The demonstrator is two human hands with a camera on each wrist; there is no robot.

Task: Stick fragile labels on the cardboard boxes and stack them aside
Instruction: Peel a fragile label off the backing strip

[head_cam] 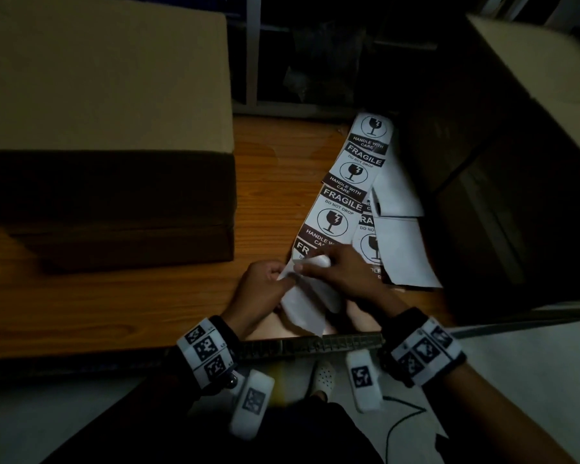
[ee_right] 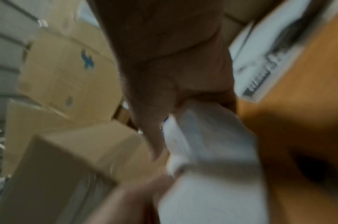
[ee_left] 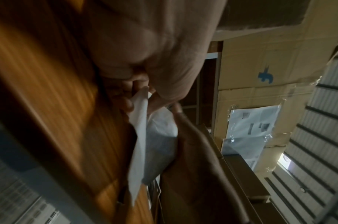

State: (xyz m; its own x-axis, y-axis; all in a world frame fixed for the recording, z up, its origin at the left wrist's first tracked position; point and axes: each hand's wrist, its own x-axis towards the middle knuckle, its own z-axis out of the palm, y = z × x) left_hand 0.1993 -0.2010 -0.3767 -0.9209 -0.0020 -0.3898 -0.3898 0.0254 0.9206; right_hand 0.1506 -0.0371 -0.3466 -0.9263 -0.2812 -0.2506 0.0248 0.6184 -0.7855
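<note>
Left hand (head_cam: 265,283) and right hand (head_cam: 342,272) pinched the label strip's (head_cam: 335,209) near end; strip ran lower centre to upper right, reading "FRAGILE", "HANDLE WITH CARE".

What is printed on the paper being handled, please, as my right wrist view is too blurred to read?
Observer: The label strip reads FRAGILE, DO NOT DROP, HANDLE WITH CARE, with a broken-glass symbol.
Operator: Thank you. Are both hands on it?
Observer: Yes. The left hand and right hand both pinch its near end, at the table edge.
Operator: Is the nearest box labelled yet?
Observer: The cardboard box left of the strip shows a bare top; its dark near side is unreadable.
</note>
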